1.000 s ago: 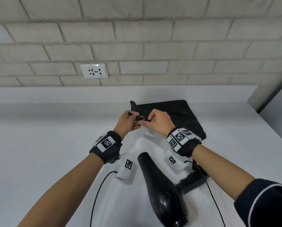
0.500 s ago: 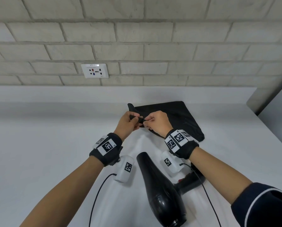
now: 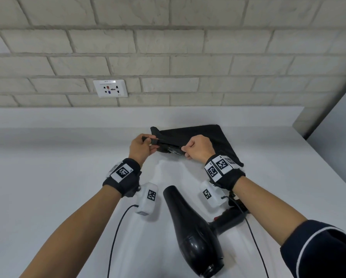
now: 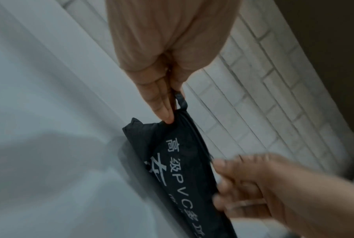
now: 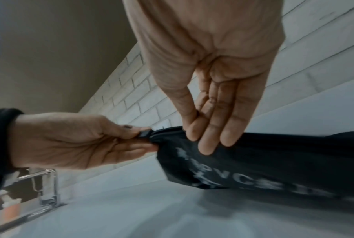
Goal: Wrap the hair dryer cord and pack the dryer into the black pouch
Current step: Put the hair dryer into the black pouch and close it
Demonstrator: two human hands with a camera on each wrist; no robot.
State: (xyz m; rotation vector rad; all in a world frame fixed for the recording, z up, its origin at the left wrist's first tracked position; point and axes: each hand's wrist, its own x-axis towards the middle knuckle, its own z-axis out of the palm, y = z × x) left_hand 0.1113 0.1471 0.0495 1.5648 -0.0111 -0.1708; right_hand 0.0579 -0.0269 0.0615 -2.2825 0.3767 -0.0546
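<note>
The black pouch (image 3: 204,137) lies on the white counter (image 3: 47,187) by the wall, its near edge lifted. White print shows on the pouch (image 4: 178,162) in the left wrist view. My left hand (image 3: 148,142) pinches the small tab at its left end (image 4: 181,100). My right hand (image 3: 185,152) pinches the pouch's top edge (image 5: 168,129) further right, fingers curled. The black hair dryer (image 3: 190,233) lies on the counter between my forearms, nozzle toward the pouch and handle (image 3: 228,219) to the right. Its cord is mostly hidden under my right wrist.
A wall socket (image 3: 110,88) sits on the brick wall behind the counter. Thin black cables (image 3: 116,233) trail from the wrist cameras across the counter. A chrome tap (image 5: 47,186) stands far left in the right wrist view. A side wall (image 3: 338,125) closes the right.
My hands have drawn apart. The right hand slid to the right along the pouch's top edge while the left kept hold of the tab and shifted slightly left.
</note>
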